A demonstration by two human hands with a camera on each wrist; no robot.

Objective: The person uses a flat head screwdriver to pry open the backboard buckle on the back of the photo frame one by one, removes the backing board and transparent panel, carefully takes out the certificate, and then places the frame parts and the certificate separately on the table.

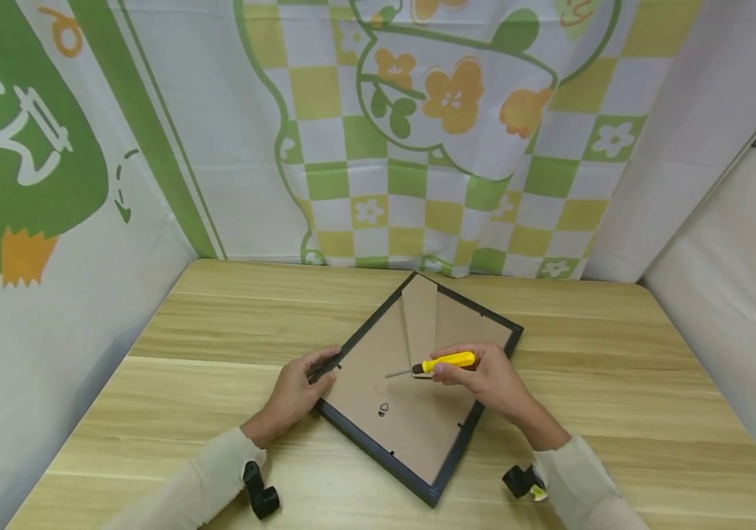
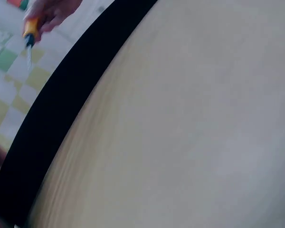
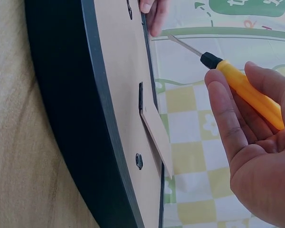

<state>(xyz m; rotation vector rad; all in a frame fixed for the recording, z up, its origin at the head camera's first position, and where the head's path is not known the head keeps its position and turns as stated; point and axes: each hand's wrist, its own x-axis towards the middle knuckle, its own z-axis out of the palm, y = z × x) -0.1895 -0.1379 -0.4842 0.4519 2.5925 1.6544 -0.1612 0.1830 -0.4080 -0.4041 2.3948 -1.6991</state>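
frame (image 1: 417,442) and screwdriver (image 1: 453,360) in two hands. the frame, black-edged, lies back upward on the wooden table (image 1: 616,383), set cornerwise, one corner toward the curtain (image 1: 444,177) and the opposite one toward the person. its brown backboard (image 1: 364,390) carries small black tabs along the edges, a metal hanger (image 1: 383,409) and a tapering stand (image 1: 421,316); in the right wrist view the stand's free end is raised slightly off the board.

the left hand (image 1: 301,383) grips the frame's left edge, thumb over the top and fingers along the outer side. the right hand (image 1: 486,375) holds the screwdriver by its yellow handle, between thumb and fingers, above the board; the metal shaft points toward the left hand, its tip apart from the board. a black camera (image 1: 261,493) sits at the left sleeve (image 1: 218,467), another at the right sleeve (image 1: 579,478). the curtain bears green and yellow checks and orange flowers.
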